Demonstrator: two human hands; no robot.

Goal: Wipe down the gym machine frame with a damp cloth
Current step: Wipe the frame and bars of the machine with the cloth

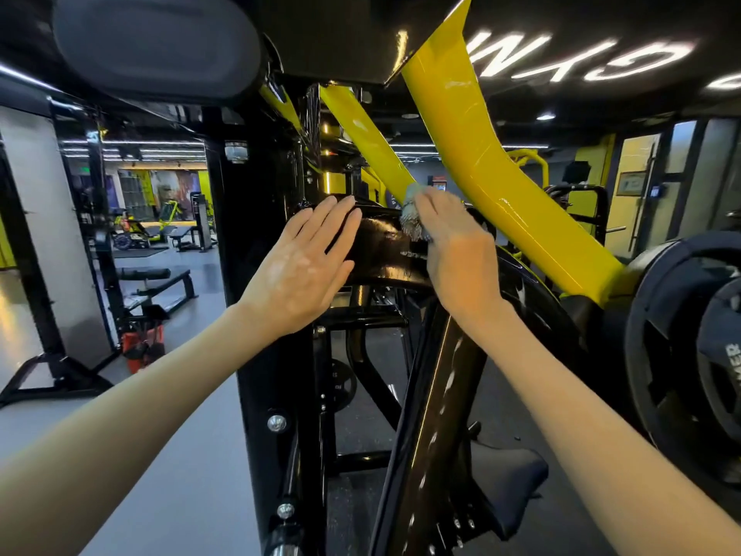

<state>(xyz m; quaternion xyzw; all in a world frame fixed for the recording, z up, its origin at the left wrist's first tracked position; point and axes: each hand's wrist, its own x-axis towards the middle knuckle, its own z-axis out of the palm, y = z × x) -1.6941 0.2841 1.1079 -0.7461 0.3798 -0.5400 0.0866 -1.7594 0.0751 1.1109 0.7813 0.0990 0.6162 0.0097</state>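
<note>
The gym machine frame fills the view: a glossy black curved bar (385, 254) at the centre, and yellow arms (497, 162) slanting up from it. My left hand (300, 266) lies flat, fingers straight, against the left end of the black bar. My right hand (453, 250) grips a bunched grey-blue cloth (413, 218) and presses it where the thinner yellow arm (373, 150) meets the black bar. Wet streaks shine on the yellow paint and the black bar.
Black weight plates (681, 347) hang at the right. A black upright post (256, 274) with bolts stands left of centre, a padded seat (505, 479) below, a grey pad (156, 42) overhead. Benches (160, 278) and other machines stand on the grey floor at left.
</note>
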